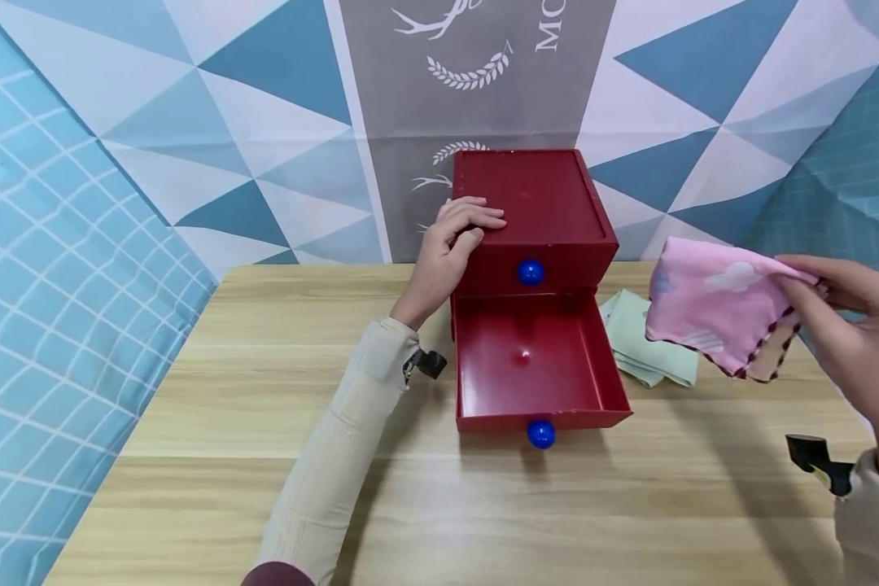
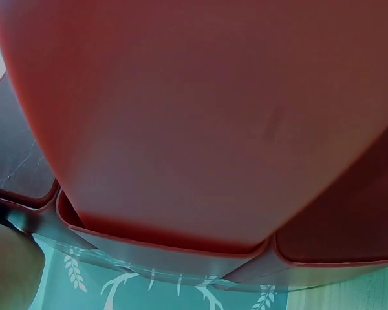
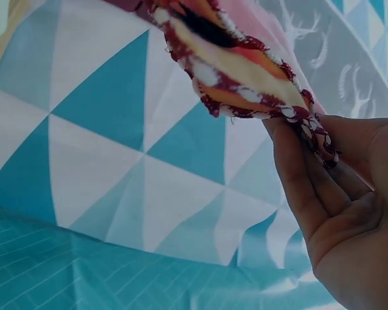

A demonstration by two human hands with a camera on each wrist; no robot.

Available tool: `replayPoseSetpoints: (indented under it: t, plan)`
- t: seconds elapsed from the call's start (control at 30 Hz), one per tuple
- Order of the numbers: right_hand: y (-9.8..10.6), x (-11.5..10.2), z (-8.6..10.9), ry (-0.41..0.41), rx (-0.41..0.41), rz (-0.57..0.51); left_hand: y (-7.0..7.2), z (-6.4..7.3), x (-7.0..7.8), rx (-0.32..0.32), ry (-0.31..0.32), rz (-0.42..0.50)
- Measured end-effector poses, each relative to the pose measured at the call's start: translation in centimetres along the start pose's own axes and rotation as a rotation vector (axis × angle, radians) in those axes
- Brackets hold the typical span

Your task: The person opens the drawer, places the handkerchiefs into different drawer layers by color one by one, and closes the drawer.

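My left hand (image 1: pixel 450 248) rests on the top left edge of a small red drawer cabinet (image 1: pixel 523 195), its fingers lying over the top. In the left wrist view the cabinet's red side wall (image 2: pixel 194 129) fills most of the picture. Below, the bottom drawer (image 1: pixel 523 366) is pulled out, with bare red inside and a blue round knob (image 1: pixel 541 434) in front. On the right, my right hand (image 1: pixel 850 325) pinches the edge of a folded pink handkerchief (image 1: pixel 732 301) and holds it above the table. The handkerchief's dark stitched edging (image 3: pixel 252 103) shows in the right wrist view.
A folded pale green cloth (image 1: pixel 652 346) lies on the wooden table (image 1: pixel 278 391) right of the drawer, partly behind the pink one. The upper drawer is closed, with its own blue knob (image 1: pixel 531 273). A patterned wall covering (image 1: pixel 286 106) stands behind the table.
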State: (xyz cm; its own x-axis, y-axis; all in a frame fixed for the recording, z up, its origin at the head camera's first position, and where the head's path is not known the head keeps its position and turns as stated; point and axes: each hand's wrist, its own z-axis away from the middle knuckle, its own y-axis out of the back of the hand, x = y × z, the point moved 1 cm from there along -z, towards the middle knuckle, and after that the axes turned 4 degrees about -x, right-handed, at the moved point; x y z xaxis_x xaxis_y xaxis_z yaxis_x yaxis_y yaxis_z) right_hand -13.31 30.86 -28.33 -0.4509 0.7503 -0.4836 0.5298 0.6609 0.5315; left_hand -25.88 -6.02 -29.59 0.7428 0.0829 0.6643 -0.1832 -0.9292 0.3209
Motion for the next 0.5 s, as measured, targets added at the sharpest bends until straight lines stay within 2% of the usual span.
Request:
replayPoseSetpoints:
  t: [0.2, 0.5]
  plan:
    - [0.1, -1.7, 0.1, 0.032, 0.007, -0.032, 0.1, -0.1, 0.2, 0.003, -0.01, 0.002]
    - [0.4, -4.2, 0.2, 0.055, -0.031, -0.092, -0.1, 0.0, 0.2, 0.004, -0.013, 0.007]
